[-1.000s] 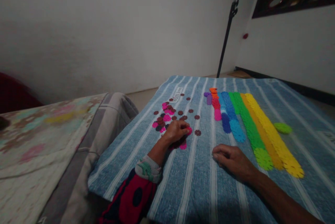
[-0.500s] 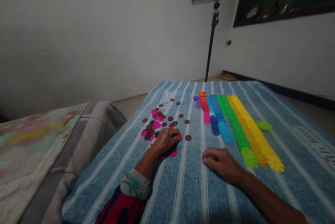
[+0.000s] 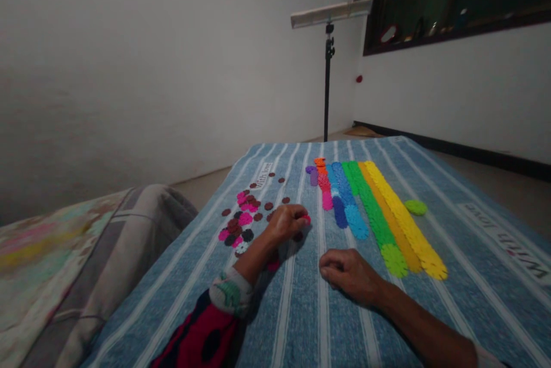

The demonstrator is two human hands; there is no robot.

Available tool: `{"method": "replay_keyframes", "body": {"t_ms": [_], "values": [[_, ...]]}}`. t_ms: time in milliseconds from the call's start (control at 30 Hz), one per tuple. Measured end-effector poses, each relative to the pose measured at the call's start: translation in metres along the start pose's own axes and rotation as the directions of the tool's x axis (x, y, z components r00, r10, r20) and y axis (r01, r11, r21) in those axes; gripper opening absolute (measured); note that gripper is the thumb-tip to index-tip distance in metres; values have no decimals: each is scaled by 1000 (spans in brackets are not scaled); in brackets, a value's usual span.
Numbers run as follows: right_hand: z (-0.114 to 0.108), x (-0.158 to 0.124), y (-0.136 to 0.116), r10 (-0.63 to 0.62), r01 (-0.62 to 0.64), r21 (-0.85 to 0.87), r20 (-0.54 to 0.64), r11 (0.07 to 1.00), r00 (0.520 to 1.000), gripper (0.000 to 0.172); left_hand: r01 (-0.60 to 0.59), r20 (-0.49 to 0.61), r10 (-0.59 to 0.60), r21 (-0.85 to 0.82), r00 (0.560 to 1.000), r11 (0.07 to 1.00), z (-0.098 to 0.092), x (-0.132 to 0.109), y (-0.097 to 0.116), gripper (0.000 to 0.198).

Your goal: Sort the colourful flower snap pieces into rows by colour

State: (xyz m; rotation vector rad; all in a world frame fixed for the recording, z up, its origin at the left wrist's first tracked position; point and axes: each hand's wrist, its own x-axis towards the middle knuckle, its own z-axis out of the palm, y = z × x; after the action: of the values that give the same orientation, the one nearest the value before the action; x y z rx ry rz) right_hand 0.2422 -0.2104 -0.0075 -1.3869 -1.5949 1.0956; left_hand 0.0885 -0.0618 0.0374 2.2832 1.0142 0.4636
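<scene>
Pink disc [image 3: 306, 219] pinched by L hand [image 3: 286, 222]; R hand [image 3: 350, 276] loosely curled, near right (contents, if any, can't be told); disc may be dropped w/ edge-only grip.

Pinkish-red disc [image 3: 307, 219], partly hidden, in left hand [image 3: 284, 223]

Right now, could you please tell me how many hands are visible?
2: the left hand, pinching a pink disc beside the scattered discs; the right hand, loosely curled, left of the green row.
</scene>
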Motion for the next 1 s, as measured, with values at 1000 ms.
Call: {"method": "replay_keyframes", "body": {"t_ms": [1000], "values": [[-1,3,-2,-2,2,33,-7,999,1000,9,94,-156,-57,239,986,967,61,60,9,28]]}}
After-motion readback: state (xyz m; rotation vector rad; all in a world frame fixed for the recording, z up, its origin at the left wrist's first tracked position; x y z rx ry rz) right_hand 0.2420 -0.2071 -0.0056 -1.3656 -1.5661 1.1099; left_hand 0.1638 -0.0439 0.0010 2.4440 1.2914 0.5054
